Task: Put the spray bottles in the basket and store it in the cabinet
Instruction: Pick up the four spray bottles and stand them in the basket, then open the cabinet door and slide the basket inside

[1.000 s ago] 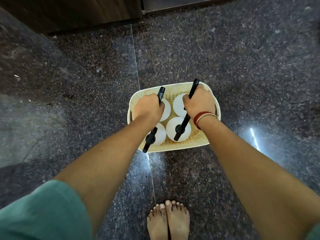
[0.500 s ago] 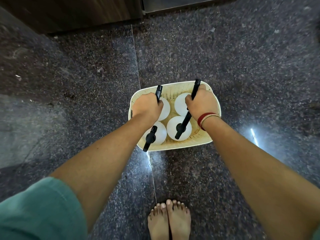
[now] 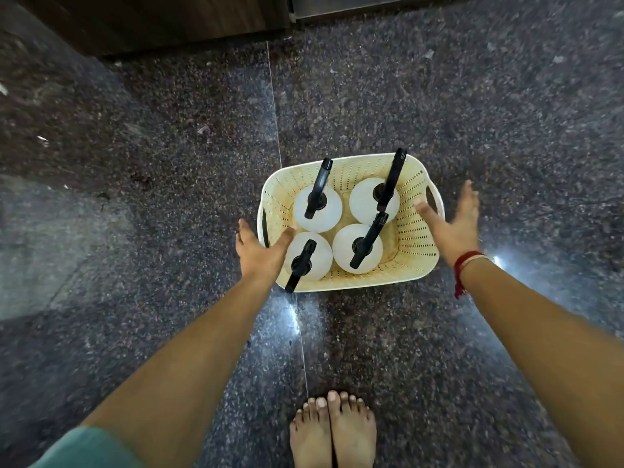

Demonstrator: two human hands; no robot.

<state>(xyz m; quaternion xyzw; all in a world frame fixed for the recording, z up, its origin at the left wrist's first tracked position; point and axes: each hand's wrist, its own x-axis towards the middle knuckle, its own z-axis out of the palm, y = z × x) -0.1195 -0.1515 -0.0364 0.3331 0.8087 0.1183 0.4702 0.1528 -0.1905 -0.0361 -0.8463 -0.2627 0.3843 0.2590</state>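
A cream perforated basket stands on the dark granite floor in front of me. Inside it stand several white spray bottles with black trigger heads, among them a far-left one, a far-right one and a near-right one. My left hand is open at the basket's left rim, thumb over the edge beside the near-left bottle. My right hand is open at the right rim, next to the side handle slot. Neither hand holds anything.
A dark wooden cabinet base runs along the top left, with a grey panel to its right. My bare feet stand close behind the basket. A tile seam runs up the floor.
Both hands let go of the spray bottle heads they were gripping and moved outward to the basket's left and right sides, fingers spread.
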